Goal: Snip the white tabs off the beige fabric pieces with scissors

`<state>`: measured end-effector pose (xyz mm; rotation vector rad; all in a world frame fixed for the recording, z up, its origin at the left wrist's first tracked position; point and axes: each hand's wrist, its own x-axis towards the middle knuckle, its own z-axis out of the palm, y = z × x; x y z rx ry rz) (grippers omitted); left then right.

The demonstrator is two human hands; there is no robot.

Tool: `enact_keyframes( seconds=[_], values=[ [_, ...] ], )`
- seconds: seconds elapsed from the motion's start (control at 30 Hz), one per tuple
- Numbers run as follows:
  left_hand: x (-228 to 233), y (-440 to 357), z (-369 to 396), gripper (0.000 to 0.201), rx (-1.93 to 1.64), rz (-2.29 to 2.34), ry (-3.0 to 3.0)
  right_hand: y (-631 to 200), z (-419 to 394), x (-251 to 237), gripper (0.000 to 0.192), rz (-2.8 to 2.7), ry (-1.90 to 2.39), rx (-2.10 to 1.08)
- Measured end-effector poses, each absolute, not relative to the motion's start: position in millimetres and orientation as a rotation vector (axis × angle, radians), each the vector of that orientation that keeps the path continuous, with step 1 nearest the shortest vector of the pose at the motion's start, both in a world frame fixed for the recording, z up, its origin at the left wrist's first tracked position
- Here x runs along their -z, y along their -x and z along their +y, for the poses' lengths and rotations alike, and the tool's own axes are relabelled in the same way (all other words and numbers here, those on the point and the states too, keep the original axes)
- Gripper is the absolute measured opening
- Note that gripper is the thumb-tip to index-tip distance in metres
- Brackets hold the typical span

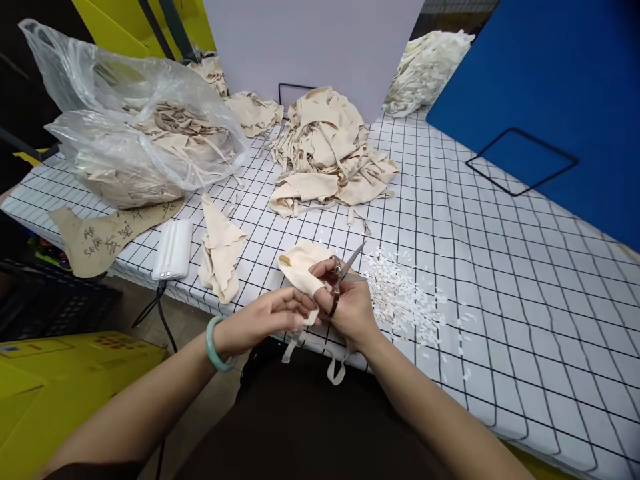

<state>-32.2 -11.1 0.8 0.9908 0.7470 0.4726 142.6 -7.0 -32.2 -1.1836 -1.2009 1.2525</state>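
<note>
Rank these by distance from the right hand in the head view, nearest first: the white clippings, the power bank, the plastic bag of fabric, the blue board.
1. White clippings: scattered just right of the right hand.
2. Power bank: left, at the table's near edge.
3. Plastic bag of fabric: far left, at the back.
4. Blue board: far right, at the back; too close to the bag to call firmly.

One scissors (344,275); one bag (135,113)

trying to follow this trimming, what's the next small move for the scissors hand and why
Probably close the scissors on the bit of the cream fabric piece that the left hand pinches: the right hand has the blades apart, and white snippings already lie beside it.
</note>
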Motion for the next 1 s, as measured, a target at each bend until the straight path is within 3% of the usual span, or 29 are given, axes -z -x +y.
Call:
enact_keyframes(
  seconds=[0.1,0.23,0.53,0.77,0.9,1.0],
  values=[
    [12,18,-6,0.019,-0.608,0.68,-0.639,-149,-6,28,0.017,-1.172,1.154,-1.286],
    [13,12,-4,0.014,-0.452,0.656,-0.543,-157,-4,22,0.016,-1.195,1.154,-1.167],
    [-7,16,-4,0.037,-0.553,0.822,-1.165,-162,-3,21,0.01,-1.206,1.256,-1.161],
    [-21,9,0,0.027,-0.955,0.938,-1.953,-149,-10,27,0.03,-1.145,1.237,-1.4],
    [-4,-2,1,0.032,-1.064,0.874,-1.608,-144,-23,30,0.035,-1.162,1.219,-1.529],
    [9,-10,-2,0.032,-1.072,0.889,-1.427,-162,-29,25,0.032,-1.427,1.31,-1.36]
  ],
)
